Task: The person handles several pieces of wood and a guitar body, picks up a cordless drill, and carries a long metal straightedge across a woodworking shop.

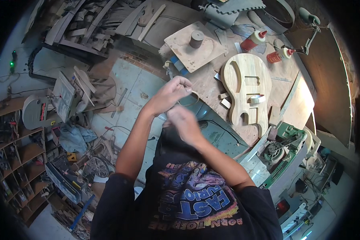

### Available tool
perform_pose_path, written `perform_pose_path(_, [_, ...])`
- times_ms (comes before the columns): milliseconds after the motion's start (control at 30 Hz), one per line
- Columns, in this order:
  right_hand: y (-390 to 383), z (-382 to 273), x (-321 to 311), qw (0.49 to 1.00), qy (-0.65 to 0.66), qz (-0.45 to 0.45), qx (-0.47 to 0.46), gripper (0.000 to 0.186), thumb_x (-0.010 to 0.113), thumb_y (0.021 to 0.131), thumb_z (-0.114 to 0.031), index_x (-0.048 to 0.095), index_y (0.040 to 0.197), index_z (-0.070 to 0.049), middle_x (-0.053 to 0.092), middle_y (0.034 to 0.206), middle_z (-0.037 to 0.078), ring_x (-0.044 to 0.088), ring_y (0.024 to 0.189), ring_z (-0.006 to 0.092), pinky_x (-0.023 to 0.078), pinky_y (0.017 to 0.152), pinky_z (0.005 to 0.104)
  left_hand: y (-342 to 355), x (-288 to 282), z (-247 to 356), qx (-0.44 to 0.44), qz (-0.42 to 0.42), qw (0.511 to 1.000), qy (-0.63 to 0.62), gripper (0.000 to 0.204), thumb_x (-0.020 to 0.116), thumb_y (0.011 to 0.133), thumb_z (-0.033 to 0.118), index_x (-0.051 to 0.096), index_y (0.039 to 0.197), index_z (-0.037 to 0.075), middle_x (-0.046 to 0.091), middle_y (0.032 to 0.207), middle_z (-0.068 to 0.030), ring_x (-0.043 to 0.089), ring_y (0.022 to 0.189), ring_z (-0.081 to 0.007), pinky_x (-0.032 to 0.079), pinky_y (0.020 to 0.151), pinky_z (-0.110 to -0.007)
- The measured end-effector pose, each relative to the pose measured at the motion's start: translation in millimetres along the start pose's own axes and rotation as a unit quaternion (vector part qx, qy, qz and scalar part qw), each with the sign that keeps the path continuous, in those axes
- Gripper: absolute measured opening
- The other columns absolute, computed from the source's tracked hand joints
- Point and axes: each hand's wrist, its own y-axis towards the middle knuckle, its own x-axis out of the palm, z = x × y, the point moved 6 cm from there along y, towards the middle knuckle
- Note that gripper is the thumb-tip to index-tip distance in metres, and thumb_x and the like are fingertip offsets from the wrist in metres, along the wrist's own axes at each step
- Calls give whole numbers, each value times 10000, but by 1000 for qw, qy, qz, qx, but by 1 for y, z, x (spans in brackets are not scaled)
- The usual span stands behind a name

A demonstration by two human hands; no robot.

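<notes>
Just off the surface (207,86), our left hand (171,95) pinches a thin tan loop (198,97), partly hidden; our right hand (184,122) is blurred, its grip we cannot tell; tiled floor (133,82) opens leftward.

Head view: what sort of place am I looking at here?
Most likely a woodworking shop, perhaps one making guitars: a guitar-shaped wooden body with cut-out cavities lies on a workbench, and loose wooden strips are piled beyond it.
</notes>
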Motion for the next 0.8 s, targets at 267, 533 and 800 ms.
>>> perform_pose_path(267, [53, -67, -13, 916, -389, -37, -91, 248, 626, 919, -209, 570, 1045, -3, 630, 839, 61, 602, 768, 140, 483, 694, 289, -19, -53, -24, 12, -52, 997, -49, 230, 581, 927, 132, 450, 1103, 62, 537, 875, 14, 468, 787, -34, 408, 706, -206])
perform_pose_path(533, [61, -125, -139, 888, -393, 213, -113, 117, 636, 901, -128, 634, 905, -10, 584, 721, -26, 533, 647, 73, 427, 585, 232, -71, -196, -78, -95, 67, 990, 82, 208, 672, 885, 207, 596, 829, 21, 601, 784, -2, 526, 718, -65, 409, 619, -227])
perform_pose_path(800, [126, -158, -201, 806, -376, 400, -223, 194, 611, 930, -162, 670, 951, 22, 630, 798, 32, 540, 765, 93, 444, 704, 257, -98, -316, -65, -20, 362, 925, 109, 224, 567, 948, 198, 570, 793, 36, 500, 702, 41, 458, 672, -74, 381, 595, -243])
